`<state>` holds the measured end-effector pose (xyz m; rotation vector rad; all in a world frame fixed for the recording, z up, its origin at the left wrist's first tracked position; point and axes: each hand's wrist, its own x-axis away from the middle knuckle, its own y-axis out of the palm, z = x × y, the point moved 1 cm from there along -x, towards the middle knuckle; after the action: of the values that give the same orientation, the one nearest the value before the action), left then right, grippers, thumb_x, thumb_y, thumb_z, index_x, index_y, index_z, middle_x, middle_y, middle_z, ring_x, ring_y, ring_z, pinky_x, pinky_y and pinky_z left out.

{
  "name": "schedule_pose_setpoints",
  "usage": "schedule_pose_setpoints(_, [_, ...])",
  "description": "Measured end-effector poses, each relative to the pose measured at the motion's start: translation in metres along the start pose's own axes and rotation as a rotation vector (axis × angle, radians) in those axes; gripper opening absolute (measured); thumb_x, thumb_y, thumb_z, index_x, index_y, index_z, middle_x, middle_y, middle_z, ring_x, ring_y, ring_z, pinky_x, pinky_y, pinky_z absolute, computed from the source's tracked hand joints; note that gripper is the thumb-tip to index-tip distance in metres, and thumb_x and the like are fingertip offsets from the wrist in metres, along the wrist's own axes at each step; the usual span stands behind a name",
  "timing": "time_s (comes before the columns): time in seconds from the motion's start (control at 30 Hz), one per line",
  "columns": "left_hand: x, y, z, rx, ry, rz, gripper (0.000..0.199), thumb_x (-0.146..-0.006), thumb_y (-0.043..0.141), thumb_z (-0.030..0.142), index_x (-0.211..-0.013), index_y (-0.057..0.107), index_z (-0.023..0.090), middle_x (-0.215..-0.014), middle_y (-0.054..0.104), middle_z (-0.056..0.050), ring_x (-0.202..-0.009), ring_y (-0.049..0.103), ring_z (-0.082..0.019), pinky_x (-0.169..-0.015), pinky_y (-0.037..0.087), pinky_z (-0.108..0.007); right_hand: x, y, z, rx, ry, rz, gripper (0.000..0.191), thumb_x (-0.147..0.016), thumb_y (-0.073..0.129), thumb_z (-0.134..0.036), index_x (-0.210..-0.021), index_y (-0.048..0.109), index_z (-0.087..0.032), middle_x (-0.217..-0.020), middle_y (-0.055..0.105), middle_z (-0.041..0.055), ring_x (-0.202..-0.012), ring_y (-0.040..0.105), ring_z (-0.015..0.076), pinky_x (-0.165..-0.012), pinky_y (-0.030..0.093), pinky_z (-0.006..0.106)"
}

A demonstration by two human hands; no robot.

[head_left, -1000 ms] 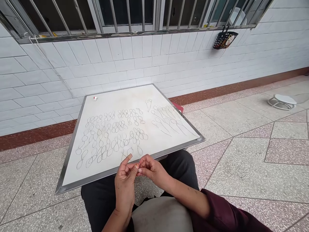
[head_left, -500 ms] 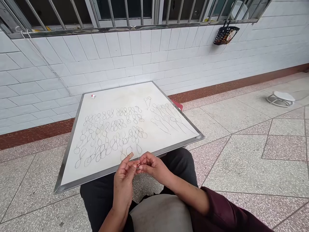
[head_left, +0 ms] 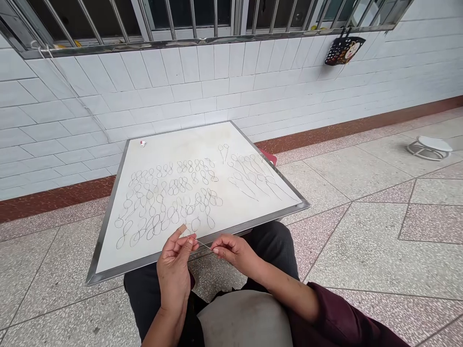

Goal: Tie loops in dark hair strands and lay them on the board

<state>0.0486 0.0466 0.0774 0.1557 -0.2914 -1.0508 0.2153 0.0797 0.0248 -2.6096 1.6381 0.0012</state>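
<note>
A thin wire [head_left: 203, 245] stretches between my two hands above the near edge of the white board [head_left: 188, 137]. My left hand [head_left: 176, 260] pinches one end between thumb and fingers, with a tan wrap on its raised index finger. The other end is pinched in the fingertips of my right hand [head_left: 235, 253]. Rows of twisted wire loops [head_left: 155, 226] lie on the left and middle of the board. Single loops with long tails [head_left: 253, 178] lie on its right side.
A small white and red object [head_left: 143, 143] sits at the board's far left corner. Behind the board is a tiled wall with a barred window and a hanging black basket [head_left: 344, 49]. A white stool [head_left: 429, 147] stands on the floor at right. My knees are under the board.
My hands, close together before, have moved apart, the left one going left. The wire between them is now drawn out straight. The view has shifted slightly.
</note>
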Motion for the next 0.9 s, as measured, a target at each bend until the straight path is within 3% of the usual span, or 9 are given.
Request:
schedule_pose_setpoints(0.13, [-0.006, -0.004, 0.003, 0.034, 0.029, 0.052, 0.054, -0.064, 0.088, 0.032, -0.113, 0.072, 0.016, -0.081, 0.073, -0.002, -0.083, 0.069, -0.018, -0.083, 0.055, -0.033, 0.003, -0.003, 0.003, 0.145, -0.037, -0.016, 0.024, -0.094, 0.059, -0.043, -0.087, 0.069, -0.023, -0.077, 0.065, 0.0005, -0.07, 0.057, 0.0156, -0.067, 0.044, 0.028])
schedule_pose_setpoints(0.27, [-0.012, -0.006, 0.003, 0.026, -0.001, 0.026, 0.059, -0.065, 0.088, 0.035, -0.117, 0.069, 0.016, -0.083, 0.073, -0.004, -0.1, 0.07, -0.025, -0.085, 0.056, -0.036, 0.004, -0.004, 0.004, 0.306, -0.161, 0.019, 0.021, -0.097, 0.057, -0.039, -0.091, 0.071, -0.025, -0.085, 0.069, 0.0031, -0.083, 0.06, 0.0192, -0.077, 0.046, 0.031])
schedule_pose_setpoints(0.47, [-0.02, -0.007, 0.0, -0.03, -0.108, -0.126, 0.077, -0.071, 0.085, 0.043, -0.138, 0.054, 0.02, -0.123, 0.071, -0.014, -0.113, 0.066, -0.027, -0.096, 0.053, -0.04, -0.002, -0.011, 0.013, 0.387, -0.192, 0.149, 0.018, -0.096, 0.057, -0.032, -0.092, 0.072, -0.023, -0.087, 0.07, 0.0049, -0.086, 0.062, 0.0207, -0.08, 0.048, 0.032])
schedule_pose_setpoints(0.63, [-0.023, -0.023, -0.015, -0.154, -0.174, -0.177, 0.07, -0.071, 0.083, 0.05, -0.129, 0.06, 0.019, -0.128, 0.069, -0.015, -0.115, 0.066, -0.03, -0.091, 0.054, -0.039, -0.018, -0.039, 0.02, 0.437, -0.053, 0.321, 0.018, -0.093, 0.057, -0.031, -0.093, 0.072, -0.021, -0.088, 0.071, 0.005, -0.081, 0.063, 0.02, -0.076, 0.049, 0.031])
schedule_pose_setpoints(0.77, [-0.028, -0.044, -0.025, -0.167, -0.2, -0.095, 0.073, -0.062, 0.087, 0.053, -0.122, 0.064, 0.017, -0.12, 0.073, -0.014, -0.111, 0.067, -0.032, -0.084, 0.056, -0.038, -0.044, -0.071, 0.025, 0.497, 0.052, 0.456, 0.022, -0.092, 0.053, -0.032, -0.095, 0.071, -0.021, -0.091, 0.072, 0.0052, -0.086, 0.064, 0.0214, -0.079, 0.048, 0.033])
schedule_pose_setpoints(0.9, [-0.035, -0.066, -0.031, -0.175, -0.251, -0.017, 0.077, -0.053, 0.09, 0.055, -0.117, 0.066, 0.019, -0.116, 0.075, -0.012, -0.112, 0.067, -0.033, -0.083, 0.057, -0.038, -0.078, -0.098, 0.03, 0.563, 0.114, 0.497, 0.022, -0.094, 0.05, -0.03, -0.095, 0.071, -0.021, -0.091, 0.072, 0.0045, -0.085, 0.064, 0.0217, -0.077, 0.047, 0.033])
